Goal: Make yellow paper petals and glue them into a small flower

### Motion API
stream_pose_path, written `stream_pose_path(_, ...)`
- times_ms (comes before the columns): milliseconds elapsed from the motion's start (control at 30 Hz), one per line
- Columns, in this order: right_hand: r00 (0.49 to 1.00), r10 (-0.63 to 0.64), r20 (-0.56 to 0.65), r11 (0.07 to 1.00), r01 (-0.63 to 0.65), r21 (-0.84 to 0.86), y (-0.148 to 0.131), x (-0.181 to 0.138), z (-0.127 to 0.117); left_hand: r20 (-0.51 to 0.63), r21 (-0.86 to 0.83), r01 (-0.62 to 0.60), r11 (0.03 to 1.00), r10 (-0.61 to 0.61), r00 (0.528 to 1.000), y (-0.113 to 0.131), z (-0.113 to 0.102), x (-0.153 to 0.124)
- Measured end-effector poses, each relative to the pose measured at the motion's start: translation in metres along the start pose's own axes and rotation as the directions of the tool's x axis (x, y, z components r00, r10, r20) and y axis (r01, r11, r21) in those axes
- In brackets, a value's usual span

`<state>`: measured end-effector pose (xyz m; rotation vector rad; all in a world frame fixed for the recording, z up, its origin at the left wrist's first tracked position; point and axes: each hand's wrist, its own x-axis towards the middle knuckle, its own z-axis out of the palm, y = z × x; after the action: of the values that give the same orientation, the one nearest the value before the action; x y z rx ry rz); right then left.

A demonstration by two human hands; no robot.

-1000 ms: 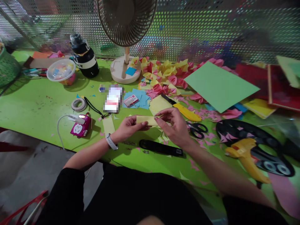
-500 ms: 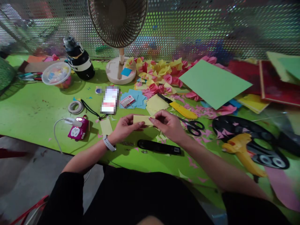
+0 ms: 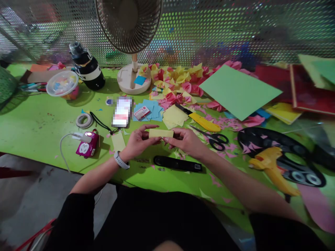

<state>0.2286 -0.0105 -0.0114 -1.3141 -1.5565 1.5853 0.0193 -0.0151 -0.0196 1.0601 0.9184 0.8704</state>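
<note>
A folded strip of yellow paper [image 3: 161, 132] is held just above the green table [image 3: 39, 122], one end in each hand. My left hand [image 3: 138, 141], with a white band on its wrist, pinches the strip's left end. My right hand [image 3: 184, 141] pinches the right end with thumb and fingers. A black flat case [image 3: 178, 163] lies on the table just below my hands. Another yellow strip [image 3: 118, 141] lies left of my left hand.
Scissors [image 3: 213, 138] and a yellow knife [image 3: 200, 120] lie right of my hands, a yellow glue gun [image 3: 272, 169] further right. Behind are yellow squares [image 3: 175, 116], blue squares [image 3: 155, 111], folded pink and yellow pieces [image 3: 178, 83], a green sheet [image 3: 239, 92], a fan [image 3: 133, 75], a bottle [image 3: 87, 68], a tub [image 3: 62, 83], tape [image 3: 84, 120] and a pink device [image 3: 87, 146].
My right hand has dropped from on top of the strip to grip its right end. The strip now lies level between both hands. The camera has shifted slightly.
</note>
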Motion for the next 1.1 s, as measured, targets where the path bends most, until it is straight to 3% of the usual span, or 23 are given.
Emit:
stream_pose_path(267,0.995,0.025,0.094,1.0,-0.023,-0.019,0.005,0.003,-0.007,-0.029,0.078,-0.008,0.997,0.01,1.0,-0.001,-0.001,0.0)
stream_pose_path(600,0.988,0.052,0.143,0.996,-0.041,-0.083,-0.009,0.001,-0.019,-0.064,0.019,0.038,0.999,-0.037,0.997,0.0,-0.002,0.004)
stream_pose_path(767,0.982,0.072,0.173,0.995,-0.059,-0.079,-0.002,0.001,-0.018,0.003,0.028,0.088,0.996,-0.088,0.996,0.0,-0.004,0.004)
stream_pose_path(967,0.977,0.113,0.182,0.986,-0.088,-0.141,0.004,0.0,-0.015,0.009,0.173,0.123,0.977,-0.126,0.992,0.004,-0.007,0.003)
stream_pose_path(1100,0.983,0.099,0.157,0.986,-0.076,-0.147,-0.002,0.001,-0.027,0.002,0.199,0.097,0.975,-0.099,0.995,0.013,-0.016,0.006)
